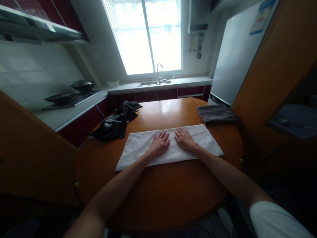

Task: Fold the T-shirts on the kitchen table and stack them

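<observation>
White cloth (198, 137) folded into long strip on table (158, 195). Left hand (160, 143), right hand (183, 139) flat, fingers spread, pressing centre, gripping nothing. Further folds outstanding.

We have a single view, worn on the head, looking forward and down across the round orange-brown wooden tabletop (160, 198) from close above its near edge. It faces the bright kitchen window (148, 36) and steel sink (155, 82) far beyond.
</observation>
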`<state>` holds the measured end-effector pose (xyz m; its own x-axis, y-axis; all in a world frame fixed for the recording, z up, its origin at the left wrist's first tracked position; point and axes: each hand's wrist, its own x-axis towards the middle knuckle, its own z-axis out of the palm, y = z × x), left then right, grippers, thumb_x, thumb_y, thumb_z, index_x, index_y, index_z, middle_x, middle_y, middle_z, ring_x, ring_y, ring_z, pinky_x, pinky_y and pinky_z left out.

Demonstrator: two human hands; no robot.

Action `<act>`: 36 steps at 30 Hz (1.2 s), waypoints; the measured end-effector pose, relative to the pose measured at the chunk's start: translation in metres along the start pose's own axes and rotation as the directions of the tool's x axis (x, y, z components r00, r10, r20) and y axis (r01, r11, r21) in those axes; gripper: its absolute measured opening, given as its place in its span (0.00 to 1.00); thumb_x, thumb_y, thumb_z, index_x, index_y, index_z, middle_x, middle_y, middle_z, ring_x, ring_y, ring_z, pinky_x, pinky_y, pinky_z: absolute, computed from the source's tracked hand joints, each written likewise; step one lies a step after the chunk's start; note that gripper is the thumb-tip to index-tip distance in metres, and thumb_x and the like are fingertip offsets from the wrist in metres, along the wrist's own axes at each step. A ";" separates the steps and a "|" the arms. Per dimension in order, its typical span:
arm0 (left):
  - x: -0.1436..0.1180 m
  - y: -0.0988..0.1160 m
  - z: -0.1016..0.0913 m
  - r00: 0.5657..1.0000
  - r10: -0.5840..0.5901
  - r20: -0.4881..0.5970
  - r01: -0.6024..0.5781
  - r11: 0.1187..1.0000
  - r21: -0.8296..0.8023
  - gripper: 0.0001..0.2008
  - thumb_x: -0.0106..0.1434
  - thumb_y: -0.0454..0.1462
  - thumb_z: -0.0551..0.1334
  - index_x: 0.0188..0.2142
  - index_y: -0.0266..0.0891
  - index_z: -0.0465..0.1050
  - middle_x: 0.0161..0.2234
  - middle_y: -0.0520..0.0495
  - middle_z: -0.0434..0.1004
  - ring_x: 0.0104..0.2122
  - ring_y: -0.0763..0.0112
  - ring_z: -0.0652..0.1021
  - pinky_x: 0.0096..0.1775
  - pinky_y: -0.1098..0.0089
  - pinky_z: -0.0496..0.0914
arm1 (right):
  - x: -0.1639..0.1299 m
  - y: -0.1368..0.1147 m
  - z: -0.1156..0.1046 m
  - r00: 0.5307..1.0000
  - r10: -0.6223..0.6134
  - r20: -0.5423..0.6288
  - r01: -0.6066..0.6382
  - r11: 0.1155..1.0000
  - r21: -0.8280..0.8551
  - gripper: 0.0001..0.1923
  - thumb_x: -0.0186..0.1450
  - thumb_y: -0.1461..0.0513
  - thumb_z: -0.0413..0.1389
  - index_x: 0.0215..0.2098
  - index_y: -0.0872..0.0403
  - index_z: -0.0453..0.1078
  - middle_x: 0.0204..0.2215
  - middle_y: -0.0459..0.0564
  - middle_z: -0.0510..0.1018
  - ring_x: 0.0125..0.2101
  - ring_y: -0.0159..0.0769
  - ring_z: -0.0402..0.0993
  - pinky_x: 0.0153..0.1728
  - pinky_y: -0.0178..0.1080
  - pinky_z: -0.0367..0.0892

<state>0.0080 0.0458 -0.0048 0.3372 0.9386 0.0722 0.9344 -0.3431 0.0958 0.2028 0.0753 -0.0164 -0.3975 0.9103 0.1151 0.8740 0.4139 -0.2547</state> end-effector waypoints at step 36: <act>-0.039 -0.092 -0.022 0.951 -0.249 -0.181 0.266 0.961 0.073 0.31 0.75 0.49 0.42 0.70 0.36 0.55 0.71 0.36 0.50 0.71 0.51 0.51 0.66 0.43 0.49 | 0.003 0.027 -0.018 0.957 0.230 -0.179 -0.231 0.973 0.013 0.31 0.75 0.54 0.40 0.72 0.60 0.51 0.72 0.62 0.47 0.72 0.46 0.41 0.68 0.57 0.38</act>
<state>-0.0942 0.0398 0.0057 0.0672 0.9722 0.2242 0.9962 -0.0778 0.0388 0.2304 0.0898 -0.0058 -0.1291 0.9661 0.2237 0.9386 0.1918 -0.2869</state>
